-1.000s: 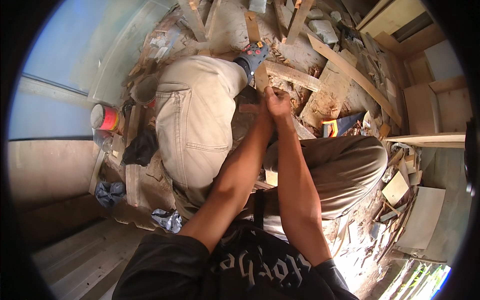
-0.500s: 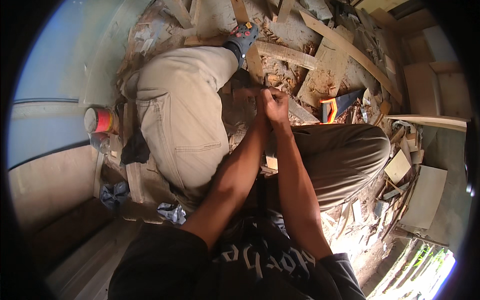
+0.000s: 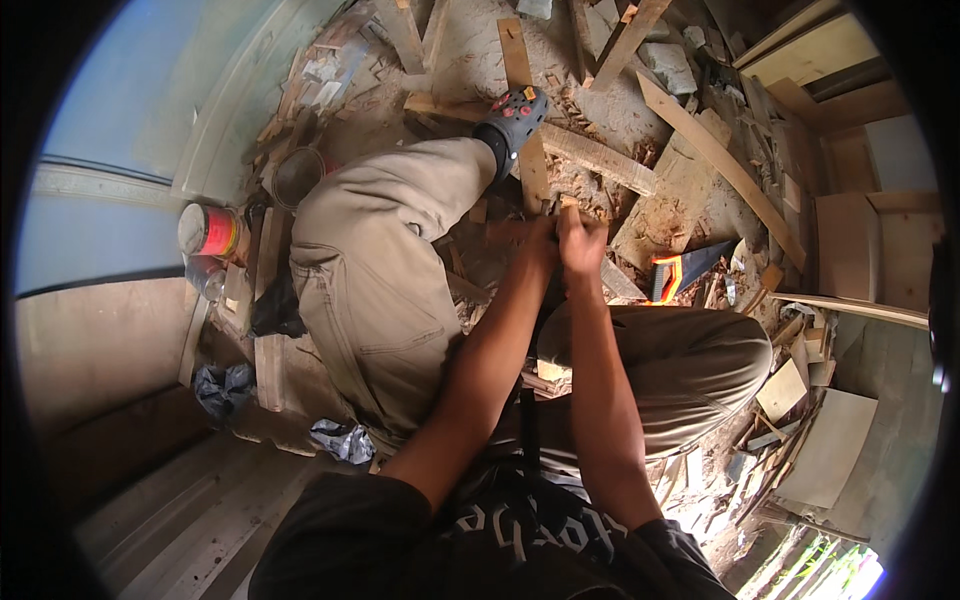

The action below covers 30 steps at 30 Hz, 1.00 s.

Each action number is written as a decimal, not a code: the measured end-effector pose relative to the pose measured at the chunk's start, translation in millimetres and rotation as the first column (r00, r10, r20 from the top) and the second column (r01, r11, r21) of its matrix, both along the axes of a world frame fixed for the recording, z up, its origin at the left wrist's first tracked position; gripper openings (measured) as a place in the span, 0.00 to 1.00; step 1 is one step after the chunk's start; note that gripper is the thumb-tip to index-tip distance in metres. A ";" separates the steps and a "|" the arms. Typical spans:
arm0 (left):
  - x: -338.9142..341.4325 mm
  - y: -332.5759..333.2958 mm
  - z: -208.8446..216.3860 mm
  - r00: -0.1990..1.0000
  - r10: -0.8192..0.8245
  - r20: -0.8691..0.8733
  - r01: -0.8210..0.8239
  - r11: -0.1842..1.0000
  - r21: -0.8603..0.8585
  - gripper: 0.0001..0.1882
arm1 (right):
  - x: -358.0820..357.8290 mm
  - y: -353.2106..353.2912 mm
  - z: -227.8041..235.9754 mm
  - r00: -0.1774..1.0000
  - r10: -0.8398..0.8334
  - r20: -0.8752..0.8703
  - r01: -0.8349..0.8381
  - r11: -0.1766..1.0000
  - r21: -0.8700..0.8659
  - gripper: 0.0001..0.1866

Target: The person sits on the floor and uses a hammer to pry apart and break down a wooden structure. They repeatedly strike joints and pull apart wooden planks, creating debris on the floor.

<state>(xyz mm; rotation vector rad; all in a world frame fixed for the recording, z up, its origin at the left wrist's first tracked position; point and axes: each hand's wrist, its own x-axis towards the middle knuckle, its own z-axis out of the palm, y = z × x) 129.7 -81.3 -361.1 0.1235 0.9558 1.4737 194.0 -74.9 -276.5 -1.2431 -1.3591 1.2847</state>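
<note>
My two hands meet in front of me at the near end of a narrow wooden strip. A grey clog on my foot rests over this strip. My right hand is closed, with a small pale bit of wood showing at its fingertips; what lies inside the fist is hidden. Right beside it is my left hand, its fingers dark and smeared, so its grip is unclear. A thicker wooden batten lies crosswise beyond my hands. A handsaw with an orange and black handle lies to the right.
A long board slants across the far right among shavings and offcuts. Left of my leg are a red-labelled can and a dark bag. A pale panel leans at the right, near wood scraps.
The view has shifted, so the floor and my hands sit lower in it. My hands stay together by the strip; the pale bit of wood now shows at the right fingertips.
</note>
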 end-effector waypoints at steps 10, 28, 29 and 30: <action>35.7 -47.6 -46.7 0.910 -0.112 0.398 0.019 0.973 0.232 0.13 | 38.6 -79.8 -28.6 0.996 -0.056 0.066 0.036 0.963 0.269 0.09; -23.2 -35.5 15.7 0.997 -0.081 0.005 0.078 0.946 -0.314 0.30 | 55.9 -35.9 95.3 0.902 0.008 -0.431 0.060 0.988 0.144 0.22; -32.9 -32.5 17.5 0.995 0.023 -0.094 -0.055 0.935 -0.350 0.30 | 66.0 -33.4 102.0 0.910 0.015 -0.415 0.064 0.983 0.174 0.21; -45.5 -31.2 21.6 0.971 0.116 -0.209 -0.189 0.908 -0.375 0.29 | 75.6 -31.8 106.5 0.914 0.025 -0.406 0.062 0.978 0.201 0.21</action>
